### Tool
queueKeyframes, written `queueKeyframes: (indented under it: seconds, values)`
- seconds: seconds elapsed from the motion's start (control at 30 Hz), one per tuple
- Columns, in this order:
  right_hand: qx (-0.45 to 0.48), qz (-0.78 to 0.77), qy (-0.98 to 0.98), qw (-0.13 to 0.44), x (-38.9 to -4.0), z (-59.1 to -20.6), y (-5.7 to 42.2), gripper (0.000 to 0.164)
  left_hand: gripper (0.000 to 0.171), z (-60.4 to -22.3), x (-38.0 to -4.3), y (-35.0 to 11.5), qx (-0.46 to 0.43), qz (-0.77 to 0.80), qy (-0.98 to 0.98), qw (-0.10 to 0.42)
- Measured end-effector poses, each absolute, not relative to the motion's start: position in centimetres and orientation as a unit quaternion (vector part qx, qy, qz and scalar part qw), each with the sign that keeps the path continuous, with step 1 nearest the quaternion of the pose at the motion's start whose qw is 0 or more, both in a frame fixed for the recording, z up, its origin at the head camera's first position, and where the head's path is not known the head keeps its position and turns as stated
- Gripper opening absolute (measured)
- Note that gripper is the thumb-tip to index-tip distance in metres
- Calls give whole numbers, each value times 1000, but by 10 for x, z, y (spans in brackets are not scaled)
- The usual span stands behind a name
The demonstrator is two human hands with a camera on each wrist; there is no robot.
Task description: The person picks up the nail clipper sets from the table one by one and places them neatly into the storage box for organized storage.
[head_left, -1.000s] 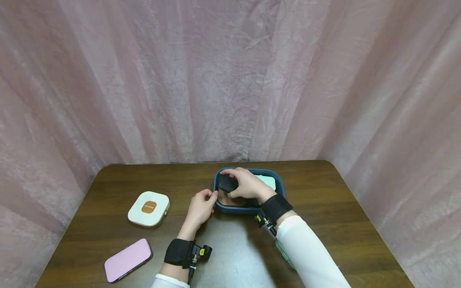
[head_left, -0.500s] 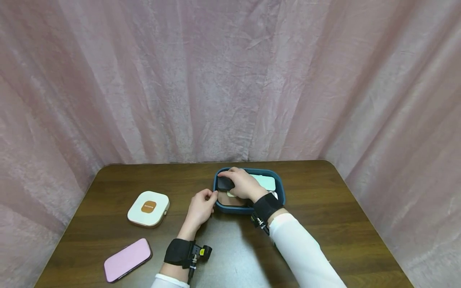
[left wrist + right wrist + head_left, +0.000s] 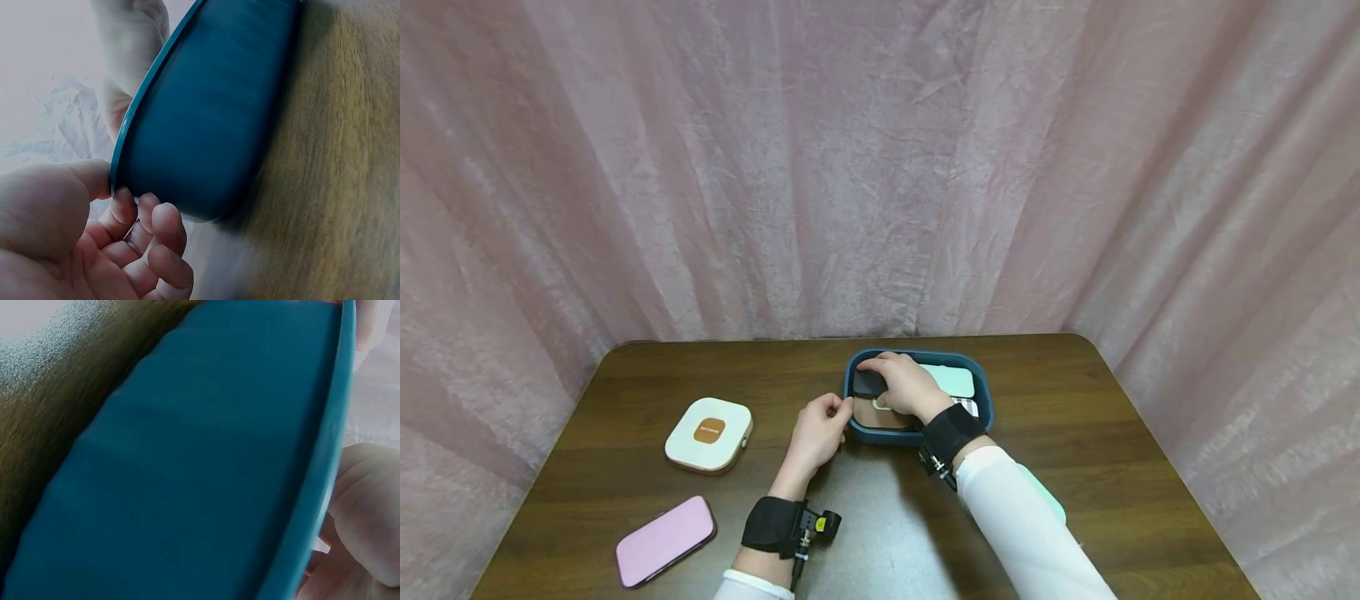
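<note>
A blue plastic bin (image 3: 988,400) stands near the back of the wooden table. My left hand (image 3: 820,429) pinches its left rim between thumb and fingers; the left wrist view shows the thumb (image 3: 94,178) against that rim. My right hand (image 3: 910,387) reaches inside, thumb and fingers spread around a small black rounded item (image 3: 868,383) at the left. That item lies flat. Beside it in the bin are a flat brown item (image 3: 880,417), a mint-green item (image 3: 951,381) and a striped white item (image 3: 970,407). The right fingertips are hidden in the right wrist view.
A white rounded-square case (image 3: 707,435) with an orange label lies on the table (image 3: 1135,483) at left. Nearer me lies a pink flat rounded case (image 3: 666,542). A mint-green object (image 3: 1043,493) shows partly behind my right sleeve. A pink curtain (image 3: 880,167) hangs behind the table.
My right hand has lowered the black item from a tilt to flat in the bin, and its wrist has shifted left. The left hand stays on the rim.
</note>
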State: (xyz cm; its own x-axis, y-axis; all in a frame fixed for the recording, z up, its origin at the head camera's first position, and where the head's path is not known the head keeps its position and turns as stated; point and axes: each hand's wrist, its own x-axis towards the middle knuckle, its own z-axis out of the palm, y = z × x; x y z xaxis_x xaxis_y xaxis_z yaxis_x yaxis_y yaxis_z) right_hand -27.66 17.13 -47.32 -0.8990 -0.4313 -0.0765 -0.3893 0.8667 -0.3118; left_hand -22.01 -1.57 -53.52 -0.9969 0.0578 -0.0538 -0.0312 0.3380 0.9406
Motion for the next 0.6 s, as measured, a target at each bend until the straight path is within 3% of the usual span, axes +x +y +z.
queueKeyframes:
  seconds: [0.6]
  values:
    - [-210,-141,963,94,-270,-471,173,67,32,-533,-219,-15,7,575,817,38]
